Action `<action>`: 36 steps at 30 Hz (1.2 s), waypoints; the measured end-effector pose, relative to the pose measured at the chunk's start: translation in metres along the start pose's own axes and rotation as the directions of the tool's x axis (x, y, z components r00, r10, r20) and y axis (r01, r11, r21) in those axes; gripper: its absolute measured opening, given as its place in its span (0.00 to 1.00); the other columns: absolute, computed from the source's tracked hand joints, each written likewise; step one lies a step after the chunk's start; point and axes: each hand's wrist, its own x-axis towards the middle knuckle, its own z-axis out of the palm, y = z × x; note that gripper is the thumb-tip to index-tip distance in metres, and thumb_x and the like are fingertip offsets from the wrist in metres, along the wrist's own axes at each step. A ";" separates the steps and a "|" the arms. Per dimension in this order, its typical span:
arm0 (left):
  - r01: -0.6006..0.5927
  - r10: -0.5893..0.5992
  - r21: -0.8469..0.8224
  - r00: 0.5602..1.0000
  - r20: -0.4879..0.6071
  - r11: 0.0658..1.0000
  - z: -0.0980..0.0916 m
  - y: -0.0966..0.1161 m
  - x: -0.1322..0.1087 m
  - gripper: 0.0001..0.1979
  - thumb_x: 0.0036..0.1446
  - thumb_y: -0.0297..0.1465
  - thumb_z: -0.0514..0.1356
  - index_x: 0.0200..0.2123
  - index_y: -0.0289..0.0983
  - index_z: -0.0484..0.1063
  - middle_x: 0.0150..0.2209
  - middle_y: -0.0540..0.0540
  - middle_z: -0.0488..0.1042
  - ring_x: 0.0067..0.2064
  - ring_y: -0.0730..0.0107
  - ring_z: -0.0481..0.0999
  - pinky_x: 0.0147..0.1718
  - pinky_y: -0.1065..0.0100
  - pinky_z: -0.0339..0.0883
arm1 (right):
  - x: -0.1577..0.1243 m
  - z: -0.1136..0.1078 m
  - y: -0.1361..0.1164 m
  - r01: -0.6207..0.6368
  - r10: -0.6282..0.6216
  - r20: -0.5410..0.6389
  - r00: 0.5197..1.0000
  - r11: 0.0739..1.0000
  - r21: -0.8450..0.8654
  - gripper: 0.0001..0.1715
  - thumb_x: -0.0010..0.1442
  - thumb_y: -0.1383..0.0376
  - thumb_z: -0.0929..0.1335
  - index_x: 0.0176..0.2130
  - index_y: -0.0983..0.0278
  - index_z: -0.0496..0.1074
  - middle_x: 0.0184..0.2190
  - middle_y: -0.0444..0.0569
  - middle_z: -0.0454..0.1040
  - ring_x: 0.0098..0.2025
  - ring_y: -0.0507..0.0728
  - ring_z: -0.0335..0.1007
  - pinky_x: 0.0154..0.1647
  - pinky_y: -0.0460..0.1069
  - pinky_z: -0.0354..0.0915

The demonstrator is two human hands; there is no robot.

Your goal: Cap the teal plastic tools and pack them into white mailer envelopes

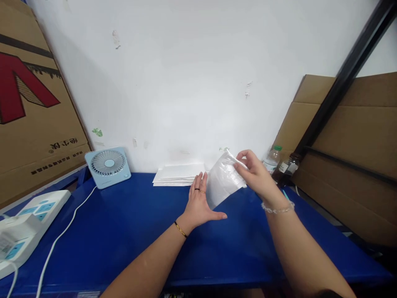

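Observation:
A glossy white plastic mailer bag point(223, 178) is tilted up over the blue table. My right hand point(252, 171) pinches its upper right edge between thumb and fingers. Against the bag's left side rests my left hand point(201, 203), fingers stretched out and thumb spread to the right. Just behind my left hand, a stack of flat white mailers point(178, 174) lies by the wall.
The blue table point(130, 240) meets a white wall. At left are a light-blue fan point(108, 167), a power strip point(37, 225) with cables and a large cardboard box point(34, 103). On the right stand a clear bottle point(273, 158), a dark bottle point(288, 169) and cardboard point(350, 165).

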 end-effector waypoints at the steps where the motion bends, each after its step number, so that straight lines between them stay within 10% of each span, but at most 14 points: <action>1: 0.007 -0.008 0.042 1.000 0.020 0.999 -0.001 0.003 -0.001 0.67 0.27 0.42 0.73 0.67 0.41 0.37 0.66 0.37 0.45 0.66 0.44 0.41 0.63 0.47 0.33 | -0.005 0.005 0.006 -0.020 0.019 0.007 1.000 0.996 0.087 0.11 0.58 0.60 0.65 0.41 0.58 0.59 0.26 0.39 0.65 0.21 0.48 0.55 0.20 0.43 0.53; 5: 0.204 -0.202 -0.084 0.979 0.031 0.975 -0.013 -0.007 0.002 0.49 0.32 0.26 0.69 0.61 0.42 0.56 0.52 0.40 0.65 0.62 0.44 0.55 0.62 0.47 0.38 | -0.023 0.019 0.061 -0.223 0.238 -0.030 0.971 0.942 0.250 0.16 0.54 0.59 0.67 0.40 0.58 0.57 0.25 0.38 0.65 0.19 0.48 0.57 0.17 0.42 0.54; 9: 0.213 -0.212 -0.290 0.977 0.035 0.933 -0.027 -0.028 0.008 0.36 0.28 0.22 0.69 0.47 0.43 0.69 0.49 0.41 0.67 0.66 0.45 0.48 0.63 0.49 0.37 | -0.037 0.032 0.116 -0.444 0.458 0.066 0.887 0.802 0.401 0.21 0.46 0.59 0.70 0.35 0.58 0.54 0.25 0.38 0.67 0.20 0.51 0.63 0.17 0.44 0.61; 16: 0.437 -0.429 -0.546 0.890 0.151 0.714 -0.010 -0.047 0.012 0.24 0.35 0.24 0.66 0.41 0.42 0.70 0.37 0.42 0.72 0.65 0.50 0.53 0.61 0.44 0.40 | -0.043 0.039 0.127 -0.539 0.481 0.246 0.842 0.713 0.448 0.23 0.43 0.58 0.71 0.37 0.59 0.58 0.30 0.41 0.69 0.25 0.52 0.67 0.23 0.46 0.65; 21: 0.468 -0.434 -0.300 0.883 0.177 0.831 -0.023 -0.042 0.025 0.15 0.36 0.23 0.66 0.30 0.42 0.71 0.27 0.46 0.68 0.62 0.46 0.58 0.62 0.45 0.38 | -0.043 0.033 0.145 -0.457 0.457 0.023 0.889 0.888 0.041 0.24 0.43 0.64 0.71 0.41 0.59 0.61 0.28 0.39 0.70 0.24 0.51 0.66 0.22 0.44 0.61; 28: 0.517 -0.515 -0.220 0.854 0.069 0.828 -0.064 -0.017 0.060 0.10 0.42 0.27 0.65 0.22 0.40 0.65 0.20 0.51 0.56 0.58 0.46 0.63 0.59 0.39 0.41 | -0.042 0.031 0.160 -0.375 0.404 0.014 0.914 0.860 -0.347 0.15 0.56 0.67 0.64 0.45 0.60 0.64 0.32 0.45 0.74 0.33 0.55 0.72 0.34 0.47 0.63; 36: 0.479 -0.484 -0.109 0.874 -0.031 0.871 -0.076 -0.008 0.086 0.10 0.50 0.34 0.63 0.24 0.38 0.65 0.24 0.47 0.63 0.57 0.47 0.63 0.55 0.42 0.50 | -0.041 0.035 0.147 -0.215 0.289 0.178 0.941 0.914 -0.345 0.18 0.64 0.58 0.58 0.44 0.63 0.70 0.43 0.53 0.74 0.46 0.60 0.70 0.48 0.52 0.62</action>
